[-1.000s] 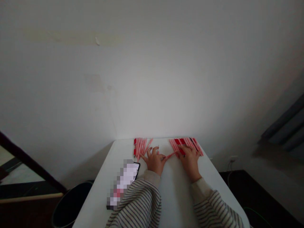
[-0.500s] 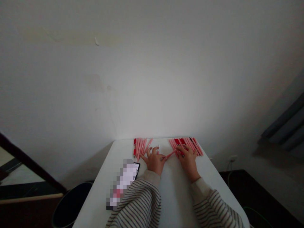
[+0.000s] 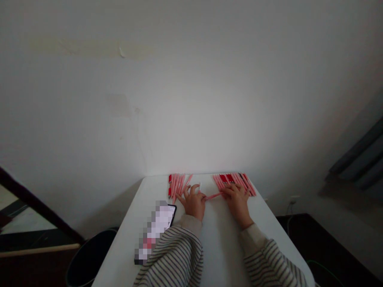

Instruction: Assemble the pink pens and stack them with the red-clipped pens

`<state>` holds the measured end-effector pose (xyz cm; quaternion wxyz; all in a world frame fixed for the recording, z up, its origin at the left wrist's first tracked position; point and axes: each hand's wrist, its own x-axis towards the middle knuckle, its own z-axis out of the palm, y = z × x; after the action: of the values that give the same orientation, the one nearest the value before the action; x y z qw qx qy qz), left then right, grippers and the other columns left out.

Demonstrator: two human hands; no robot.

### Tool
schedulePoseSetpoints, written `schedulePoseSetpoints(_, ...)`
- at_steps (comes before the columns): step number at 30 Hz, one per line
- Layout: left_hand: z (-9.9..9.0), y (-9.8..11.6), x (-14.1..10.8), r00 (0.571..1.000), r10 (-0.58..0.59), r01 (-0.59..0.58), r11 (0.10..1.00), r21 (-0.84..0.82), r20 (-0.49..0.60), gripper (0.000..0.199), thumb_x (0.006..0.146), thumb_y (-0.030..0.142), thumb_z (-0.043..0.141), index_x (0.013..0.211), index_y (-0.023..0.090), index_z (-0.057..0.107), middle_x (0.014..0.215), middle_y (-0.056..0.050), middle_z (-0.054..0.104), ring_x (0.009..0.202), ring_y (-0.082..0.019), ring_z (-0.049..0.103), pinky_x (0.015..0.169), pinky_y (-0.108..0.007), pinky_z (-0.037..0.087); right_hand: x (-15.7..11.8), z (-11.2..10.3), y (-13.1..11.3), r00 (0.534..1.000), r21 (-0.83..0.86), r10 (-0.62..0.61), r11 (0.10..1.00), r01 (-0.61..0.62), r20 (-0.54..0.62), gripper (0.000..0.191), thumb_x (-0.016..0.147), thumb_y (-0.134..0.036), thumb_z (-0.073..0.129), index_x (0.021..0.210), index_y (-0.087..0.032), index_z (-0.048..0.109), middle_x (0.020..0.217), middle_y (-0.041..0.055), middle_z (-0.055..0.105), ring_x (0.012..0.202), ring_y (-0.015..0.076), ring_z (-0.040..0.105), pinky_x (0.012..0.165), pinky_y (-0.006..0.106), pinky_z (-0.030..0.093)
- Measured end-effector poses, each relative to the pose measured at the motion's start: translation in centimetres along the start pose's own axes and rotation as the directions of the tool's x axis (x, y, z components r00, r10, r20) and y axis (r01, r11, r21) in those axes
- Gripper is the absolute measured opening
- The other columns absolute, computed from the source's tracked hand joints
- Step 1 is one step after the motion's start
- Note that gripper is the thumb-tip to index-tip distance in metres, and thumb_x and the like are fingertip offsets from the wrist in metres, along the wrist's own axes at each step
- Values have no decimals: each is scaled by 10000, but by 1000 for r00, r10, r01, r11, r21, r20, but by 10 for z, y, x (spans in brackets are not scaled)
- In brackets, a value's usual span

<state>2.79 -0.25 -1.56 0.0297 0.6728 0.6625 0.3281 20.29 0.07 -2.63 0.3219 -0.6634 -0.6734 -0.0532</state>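
A thin pink pen (image 3: pixel 213 196) spans the gap between both hands, low over the white table. My left hand (image 3: pixel 194 202) pinches its left end with thumb and a finger, the other fingers spread. My right hand (image 3: pixel 237 201) is closed on its right end. Beyond my left hand lies a loose group of pink pens (image 3: pixel 178 185), with red ones at its left edge. Past my right hand is a second row of pink and red pens (image 3: pixel 247 184), partly covered by the fingers. Something small and white shows behind my left fingertips.
A phone (image 3: pixel 157 231) with a blurred screen lies on the white table (image 3: pixel 221 247), left of my left sleeve. The table's back edge meets a grey wall (image 3: pixel 191 99). A dark bin (image 3: pixel 91 255) stands on the floor at the left.
The pen between my hands has turned closer to level. My right fingers have drawn together at its end, and my left hand has shifted very slightly.
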Motion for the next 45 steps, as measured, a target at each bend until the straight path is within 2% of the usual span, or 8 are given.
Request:
schedulePoseSetpoints(8,-2,-1,-1,1000,-9,9,1000,-5,-17,32,691,337,704,720,347,714,1274,58,569,1272,-299,343,1045,-710,82,2,-2,3,996,0,83,997,-83,32,218,841,-255,546,971,-332,703,1147,29,627,1122,263,388,976,540,172)
schedulePoseSetpoints(13,-5,0,-2,999,-36,36,999,0,-20,46,700,306,697,739,323,716,1269,44,569,1261,-290,355,1048,-675,140,2,-1,5,991,-35,131,991,-131,19,284,836,-219,517,1051,-318,675,1163,35,621,1116,266,380,994,554,130)
schedulePoseSetpoints(19,-1,0,-3,998,-21,22,999,30,-53,66,665,343,727,716,304,711,1265,31,558,1250,-268,366,1078,-650,110,1,-1,5,990,-68,143,988,-141,21,319,834,-195,506,1087,-312,661,1138,47,626,1122,275,381,990,563,147)
schedulePoseSetpoints(26,5,-2,-1,999,5,-1,996,84,-53,113,647,379,738,718,298,705,1280,24,541,1264,-267,362,1093,-658,63,1,-1,4,990,-57,137,989,-135,38,294,855,-228,487,1072,-313,667,1164,52,615,1133,281,377,1004,596,88)
schedulePoseSetpoints(30,3,-1,-1,998,9,-4,997,82,-55,162,626,390,755,751,302,701,1279,9,536,1265,-270,365,1090,-665,66,1,-4,1,994,-56,109,992,-109,10,294,854,-222,491,1066,-321,668,1158,46,618,1131,279,383,1006,597,104)
schedulePoseSetpoints(33,1,2,-1,999,24,-22,998,64,-33,202,619,383,763,805,339,698,1289,12,526,1273,-274,355,1080,-678,69,1,-6,-1,997,-69,64,995,-66,-29,265,851,-226,509,1028,-320,682,1129,41,630,1135,278,385,1009,591,124)
schedulePoseSetpoints(38,-2,5,-2,998,55,-56,997,54,26,126,648,386,741,769,385,704,1326,52,508,1276,-279,339,1061,-703,22,1,-8,-1,997,-68,-11,998,6,-70,224,859,-261,528,997,-335,687,1097,21,644,1120,271,399,1015,605,116)
schedulePoseSetpoints(45,-1,5,-1,997,57,-60,996,59,54,91,662,370,732,751,368,713,1339,58,504,1270,-289,327,1048,-713,17,1,-9,-2,998,-58,5,998,-8,-59,231,859,-252,524,1002,-335,687,1097,19,648,1117,265,405,1025,604,99)
